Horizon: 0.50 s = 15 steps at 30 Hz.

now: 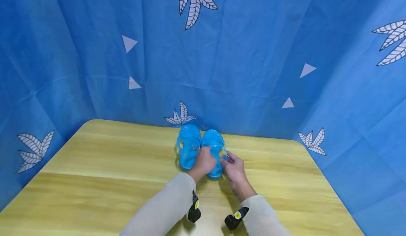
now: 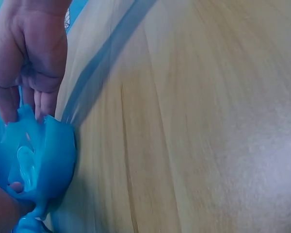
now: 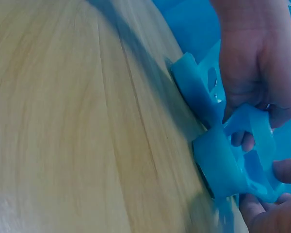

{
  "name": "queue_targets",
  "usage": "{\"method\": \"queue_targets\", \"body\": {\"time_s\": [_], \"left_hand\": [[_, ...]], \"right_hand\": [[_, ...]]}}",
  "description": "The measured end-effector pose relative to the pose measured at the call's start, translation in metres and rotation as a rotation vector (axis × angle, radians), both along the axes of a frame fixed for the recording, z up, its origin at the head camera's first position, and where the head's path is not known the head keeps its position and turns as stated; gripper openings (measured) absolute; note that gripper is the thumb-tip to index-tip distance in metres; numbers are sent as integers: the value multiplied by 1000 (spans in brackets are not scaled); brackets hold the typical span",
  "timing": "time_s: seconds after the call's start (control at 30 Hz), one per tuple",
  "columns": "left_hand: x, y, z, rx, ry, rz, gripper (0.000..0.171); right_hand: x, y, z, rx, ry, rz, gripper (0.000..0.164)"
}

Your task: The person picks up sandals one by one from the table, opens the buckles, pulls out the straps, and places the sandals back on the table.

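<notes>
Starting at the left, I've got the left sandal (image 1: 189, 150) lying flat near the far edge of the tabletop (image 1: 104, 165), toe pointing at the blue backdrop (image 1: 95, 53), nobody touching it as far as I can tell. Just beside it, touching or nearly so, sits the right sandal (image 1: 215, 148), and that's where both hands are busy. My left hand (image 1: 204, 162) is curled down over the middle of that shoe, fingers wrapped on the strap area, and I'd say it's there to pin the shoe steady. In the right wrist view the soft blue straps (image 3: 254, 141) bend up between the fingers, so the grip is real. Further right, my right hand (image 1: 234, 166) pinches the thin ankle strap (image 1: 224, 150) at the shoe's outer side, thumb and fingertips closed on it, probably working the buckle. No containers here; the sandals hold nothing inside.
</notes>
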<state>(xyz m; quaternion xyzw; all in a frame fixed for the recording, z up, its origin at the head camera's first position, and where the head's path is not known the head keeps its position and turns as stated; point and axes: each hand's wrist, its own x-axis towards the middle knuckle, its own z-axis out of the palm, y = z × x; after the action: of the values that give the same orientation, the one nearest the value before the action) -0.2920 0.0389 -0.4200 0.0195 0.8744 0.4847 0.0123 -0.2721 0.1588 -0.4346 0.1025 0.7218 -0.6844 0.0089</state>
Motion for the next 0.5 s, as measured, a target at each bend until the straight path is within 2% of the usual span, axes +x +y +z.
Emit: {"method": "queue_targets", "body": {"time_s": [0.1,0.2,0.37,0.5], "left_hand": [[1,-1,-6,18,-13,4,43],[-1,-2,-10,16,5,-3,42],[-7,-3,-5,0,47,5,42],[-10,-1,-4,-13,33,11,42]], "right_hand": [[1,0,-4,2,-18,-13,51],[0,-1,-6,19,-19,-27,50],[-7,-4,-2,22,-9,-28,51],[-11,-3,1,11,-6,-28,51]]}}
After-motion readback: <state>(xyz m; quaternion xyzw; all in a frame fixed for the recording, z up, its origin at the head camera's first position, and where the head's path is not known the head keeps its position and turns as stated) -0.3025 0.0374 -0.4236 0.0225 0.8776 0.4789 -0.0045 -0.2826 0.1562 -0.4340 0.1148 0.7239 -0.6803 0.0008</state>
